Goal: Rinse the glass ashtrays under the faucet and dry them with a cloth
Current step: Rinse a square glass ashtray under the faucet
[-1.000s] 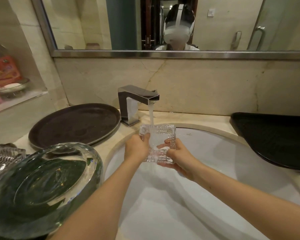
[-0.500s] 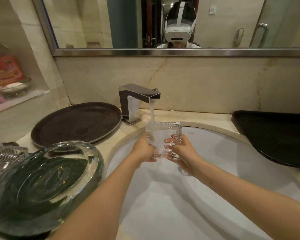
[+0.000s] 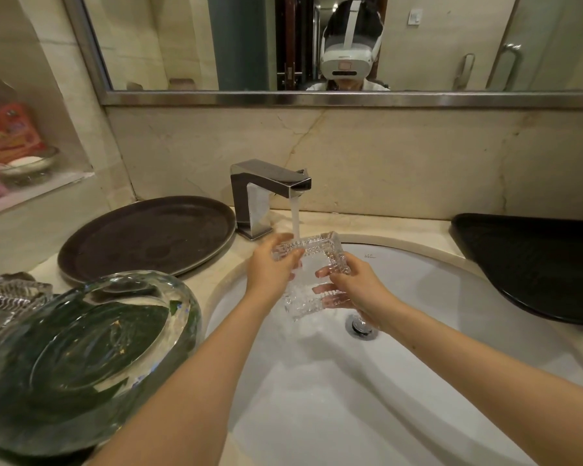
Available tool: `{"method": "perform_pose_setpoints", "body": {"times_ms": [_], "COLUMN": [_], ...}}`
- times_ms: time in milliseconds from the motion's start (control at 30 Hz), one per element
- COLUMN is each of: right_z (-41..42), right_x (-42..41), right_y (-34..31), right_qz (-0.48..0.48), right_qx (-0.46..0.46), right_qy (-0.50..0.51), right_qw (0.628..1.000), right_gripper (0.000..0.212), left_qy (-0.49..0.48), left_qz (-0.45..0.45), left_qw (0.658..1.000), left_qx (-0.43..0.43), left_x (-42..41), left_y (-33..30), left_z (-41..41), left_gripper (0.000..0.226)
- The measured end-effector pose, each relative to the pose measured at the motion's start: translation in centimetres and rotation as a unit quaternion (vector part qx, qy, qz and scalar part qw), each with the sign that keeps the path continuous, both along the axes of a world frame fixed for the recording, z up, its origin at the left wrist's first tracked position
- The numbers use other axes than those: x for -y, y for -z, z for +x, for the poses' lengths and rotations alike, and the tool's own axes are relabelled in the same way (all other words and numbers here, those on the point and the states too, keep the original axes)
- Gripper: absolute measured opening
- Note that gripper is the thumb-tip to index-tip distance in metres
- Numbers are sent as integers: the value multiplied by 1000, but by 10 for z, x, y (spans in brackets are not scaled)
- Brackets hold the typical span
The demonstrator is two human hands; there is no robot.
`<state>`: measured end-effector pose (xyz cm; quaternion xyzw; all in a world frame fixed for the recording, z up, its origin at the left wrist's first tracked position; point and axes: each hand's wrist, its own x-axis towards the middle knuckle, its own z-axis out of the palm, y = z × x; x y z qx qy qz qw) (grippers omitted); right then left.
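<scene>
Hands, left (image 3: 270,267) and right (image 3: 357,290), grip ashtray (image 3: 312,277) edges under faucet (image 3: 266,193).

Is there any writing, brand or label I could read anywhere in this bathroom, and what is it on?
Basin rim: a small grey maker's mark, too small to read.
Red packet in the wall niche: printing on it, too blurred to read.
Headset in the mirror: no legible text.
Nothing else carries writing.
</scene>
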<state>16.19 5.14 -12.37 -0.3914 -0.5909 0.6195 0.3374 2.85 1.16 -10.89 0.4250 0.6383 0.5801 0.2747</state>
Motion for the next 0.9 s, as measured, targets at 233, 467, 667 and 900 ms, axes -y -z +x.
{"method": "perform_pose_setpoints", "body": {"times_ms": [233,467,667,900], "right_z": [-6,-14,-11,-4], "right_x": [-2,6,6,0], "right_y": [5,6,7,2], "right_qz": [69,99,104,120], "right_qx": [52,58,69,37], "right_qy": [29,29,37,81], "right_qw": [996,993,991,989], "right_gripper": [47,59,61,40], "left_qy": [9,-45,-30,15], "left_qz": [-35,-39,-51,-66], "left_qw": [997,996,990,991], "left_qx": [64,62,130,118], "left_x": [-4,-10,-9,-7], "left_y": [2,5,3,1], "left_z": [-3,-4,-4,1], "left_gripper": [14,22,27,29]}}
